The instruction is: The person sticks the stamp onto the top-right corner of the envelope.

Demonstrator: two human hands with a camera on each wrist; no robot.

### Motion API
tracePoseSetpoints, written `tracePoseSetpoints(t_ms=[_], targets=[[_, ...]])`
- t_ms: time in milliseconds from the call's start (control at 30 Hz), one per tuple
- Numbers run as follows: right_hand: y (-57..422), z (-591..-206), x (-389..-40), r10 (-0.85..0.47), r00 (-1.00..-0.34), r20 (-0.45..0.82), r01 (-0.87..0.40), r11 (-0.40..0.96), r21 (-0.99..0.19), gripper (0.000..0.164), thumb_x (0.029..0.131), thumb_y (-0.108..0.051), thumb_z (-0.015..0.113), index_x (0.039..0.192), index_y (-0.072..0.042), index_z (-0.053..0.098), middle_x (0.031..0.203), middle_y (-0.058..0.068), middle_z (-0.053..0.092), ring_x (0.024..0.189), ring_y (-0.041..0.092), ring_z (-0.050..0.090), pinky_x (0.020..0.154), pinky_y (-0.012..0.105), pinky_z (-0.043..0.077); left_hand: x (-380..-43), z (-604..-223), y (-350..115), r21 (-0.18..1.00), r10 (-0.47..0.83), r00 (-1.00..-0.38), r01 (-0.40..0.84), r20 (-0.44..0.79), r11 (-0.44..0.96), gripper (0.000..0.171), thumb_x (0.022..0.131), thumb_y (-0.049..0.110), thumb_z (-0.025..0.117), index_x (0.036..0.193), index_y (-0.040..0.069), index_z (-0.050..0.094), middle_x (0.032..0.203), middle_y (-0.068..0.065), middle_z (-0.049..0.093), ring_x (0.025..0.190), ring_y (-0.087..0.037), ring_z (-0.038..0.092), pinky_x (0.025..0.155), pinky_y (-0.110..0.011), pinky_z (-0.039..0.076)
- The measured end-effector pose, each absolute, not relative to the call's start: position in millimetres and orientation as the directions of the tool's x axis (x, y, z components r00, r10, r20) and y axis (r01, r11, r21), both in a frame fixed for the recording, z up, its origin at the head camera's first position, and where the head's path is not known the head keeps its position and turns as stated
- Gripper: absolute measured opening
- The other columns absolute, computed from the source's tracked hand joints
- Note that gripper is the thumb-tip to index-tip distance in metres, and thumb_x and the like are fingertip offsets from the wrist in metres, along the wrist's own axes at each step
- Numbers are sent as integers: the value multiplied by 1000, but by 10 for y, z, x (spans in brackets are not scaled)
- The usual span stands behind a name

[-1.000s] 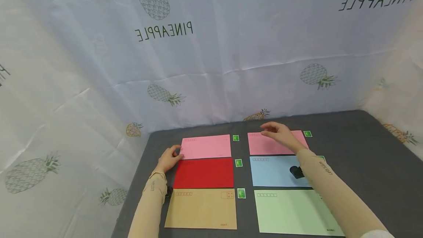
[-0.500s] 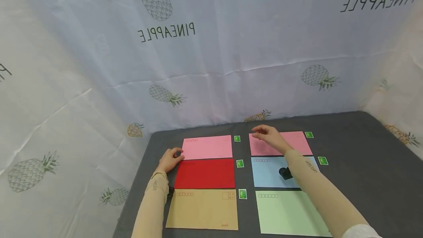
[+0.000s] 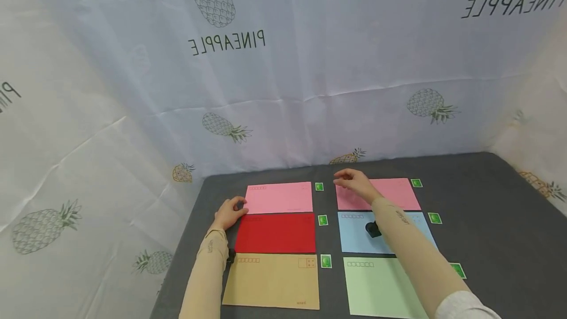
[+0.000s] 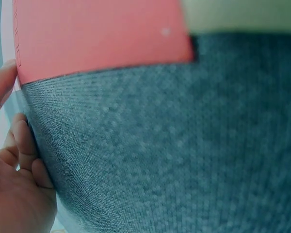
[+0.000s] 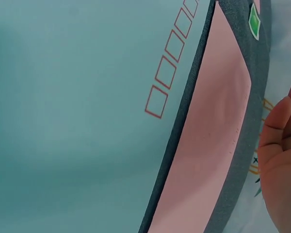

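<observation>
My left hand rests at the left edge of a pink envelope, thumb close to its lower corner, where the red envelope begins. In the left wrist view the thumb lies by that corner and the other fingers bend loosely near the grey cloth. My right hand hovers over the left end of a second pink envelope, fingers loosely bent and holding nothing. The right wrist view has this hand beyond the far edge of the pink envelope. Small green stamps lie beside the envelopes.
A tan envelope lies below the red one. In the right column are a blue envelope and a pale green envelope, partly covered by my right arm. A pineapple-printed curtain hangs behind the grey table.
My right hand has moved left across the right pink envelope to its left end, uncovering green stamps on the right. My left hand stays at the left pink envelope's edge.
</observation>
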State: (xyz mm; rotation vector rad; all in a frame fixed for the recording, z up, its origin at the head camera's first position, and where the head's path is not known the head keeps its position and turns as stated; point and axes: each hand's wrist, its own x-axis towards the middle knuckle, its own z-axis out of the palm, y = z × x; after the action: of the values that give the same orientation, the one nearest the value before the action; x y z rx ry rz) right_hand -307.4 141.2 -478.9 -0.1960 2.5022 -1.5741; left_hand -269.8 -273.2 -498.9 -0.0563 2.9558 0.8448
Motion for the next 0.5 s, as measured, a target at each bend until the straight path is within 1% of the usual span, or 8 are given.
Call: tracePoseSetpoints(t_ms=[200,367,500], targets=[[1347,-4793,-3088,-180,-979,-96,-1,476,-879,40,90,-29,60,123,-5,56,115,16,58,97,26,55,84,38,47,-2697,-4979,-2729,544,-11,-996,-59,-92,837,30,85,26,66,113,17,59,81,-6,46,77,-18,44,77,-49,28],[1253,-4818,-3101,-141,-986,-89,7,500,-866,34,93,-24,57,120,-3,57,114,18,59,98,28,58,87,39,49,-2700,-4947,-2745,556,-13,-992,-82,-127,827,31,86,26,65,114,16,57,82,-7,45,76,-18,43,76,-47,26],[1146,-4851,-3112,-102,-992,-70,8,515,-857,30,93,-20,56,117,-3,59,114,18,61,101,29,58,90,42,47,-2721,-4922,-2750,575,-28,-988,-112,-152,811,31,85,25,65,113,14,58,80,-7,45,75,-18,43,76,-46,25]])
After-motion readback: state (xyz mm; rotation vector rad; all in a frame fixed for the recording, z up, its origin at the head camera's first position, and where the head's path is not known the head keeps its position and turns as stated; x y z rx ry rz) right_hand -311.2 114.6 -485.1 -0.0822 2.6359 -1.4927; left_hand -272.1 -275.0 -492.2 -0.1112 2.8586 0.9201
